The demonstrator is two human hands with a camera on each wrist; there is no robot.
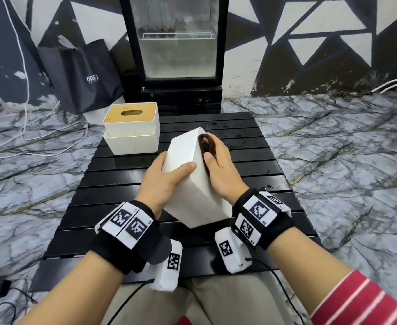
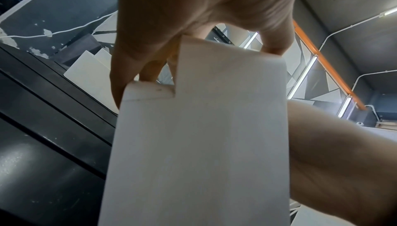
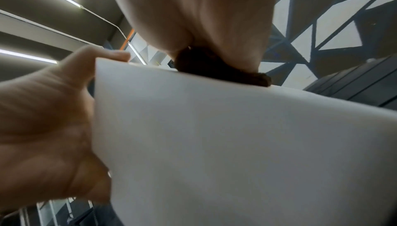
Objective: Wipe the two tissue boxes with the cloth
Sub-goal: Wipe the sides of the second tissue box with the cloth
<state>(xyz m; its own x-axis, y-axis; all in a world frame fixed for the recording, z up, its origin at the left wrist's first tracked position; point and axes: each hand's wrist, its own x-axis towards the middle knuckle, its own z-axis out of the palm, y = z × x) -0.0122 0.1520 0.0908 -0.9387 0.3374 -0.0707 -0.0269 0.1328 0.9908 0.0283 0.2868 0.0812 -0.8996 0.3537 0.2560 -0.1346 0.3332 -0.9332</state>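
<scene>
Head view is showing the black slatted table (image 1: 127, 184) carrying everything. At its far left corner a second tissue box (image 1: 132, 127) is sitting upright — white walls, tan wooden lid with an oval slot. Over the middle of the table, tilted with its near end low by the near edge, the white tissue box (image 1: 188, 177) is being held up; whether that end is touching the slats I cannot tell. It is looking plain, smooth and matte, with rounded corners and a stepped notch along one rim in the left wrist view.

It is probably handling as light and rigid, likely a hollow plastic shell; the smooth walls may be slippery, so clasping across two opposite walls seems soundest. The left hand (image 1: 167, 181) is doing that, thumb over the upper face, fingers wrapping underneath. The right hand (image 1: 218, 167) is gripping a bunched dark brown cloth (image 1: 204, 146) — soft, compliant — pressing it against the box's right wall.
</scene>
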